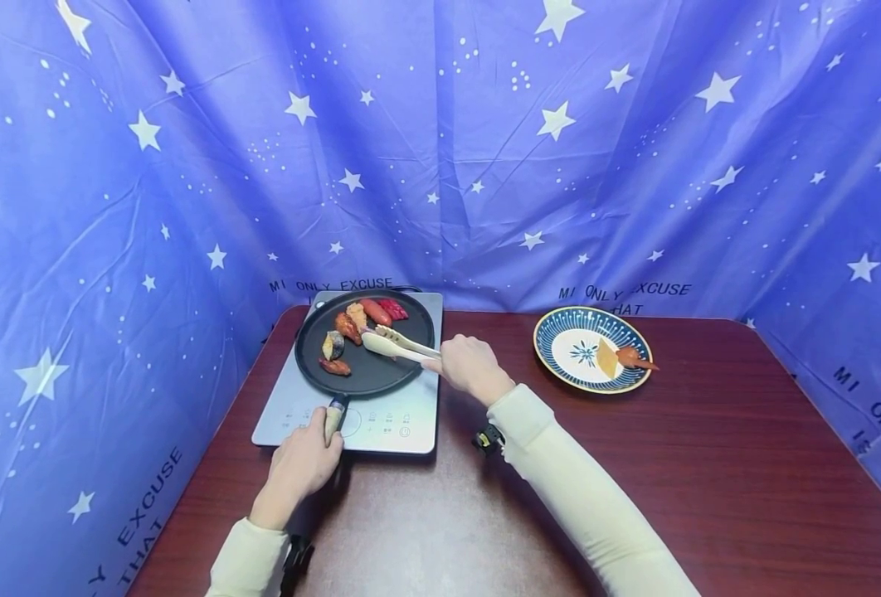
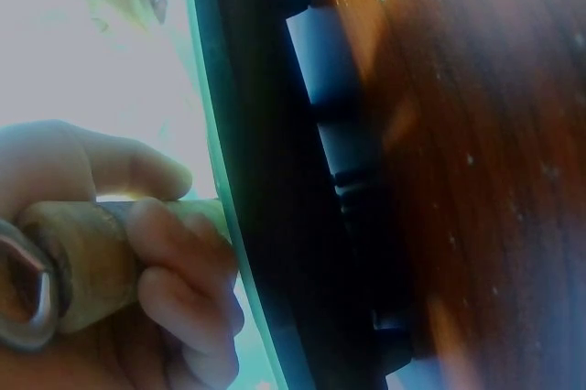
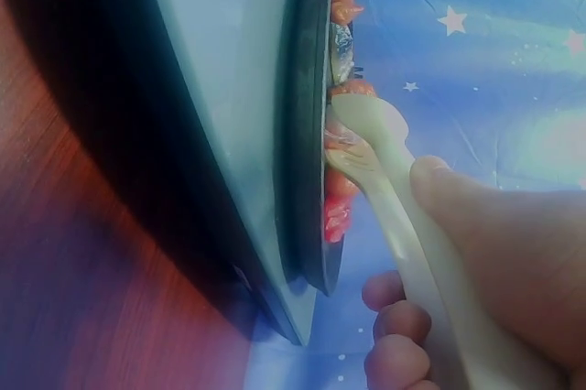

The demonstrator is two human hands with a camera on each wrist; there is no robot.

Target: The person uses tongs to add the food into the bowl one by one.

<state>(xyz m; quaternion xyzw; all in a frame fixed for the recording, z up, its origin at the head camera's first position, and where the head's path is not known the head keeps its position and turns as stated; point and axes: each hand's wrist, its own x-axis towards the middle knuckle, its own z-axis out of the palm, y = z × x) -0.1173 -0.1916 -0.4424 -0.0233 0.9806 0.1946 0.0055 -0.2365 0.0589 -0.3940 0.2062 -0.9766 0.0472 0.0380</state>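
My left hand [image 1: 304,458] grips the wooden handle [image 2: 96,257] of a flat black frying pan [image 1: 381,375], which sits on a silver induction cooker [image 1: 276,414]. With my right hand [image 1: 472,365] I hold cream-coloured tongs [image 1: 403,347] over the pan, their tips at a browned piece of meat [image 1: 348,327]. Also in the pan lie a sausage [image 1: 377,312], a dark red piece [image 1: 393,308], a light brown fried piece [image 1: 357,313], a grey-and-yellow piece [image 1: 333,344] and a small reddish-brown piece [image 1: 335,366]. The right wrist view shows the tong arms [image 3: 403,216] between thumb and fingers.
To the right on the dark red wooden table [image 1: 709,464] stands a blue-patterned plate [image 1: 560,365]. It holds a yellowish wedge [image 1: 605,358] and an orange-brown drumstick-like piece [image 1: 630,357] reaching over its rim. A blue star-printed curtain [image 1: 440,166] surrounds the table's back and sides.
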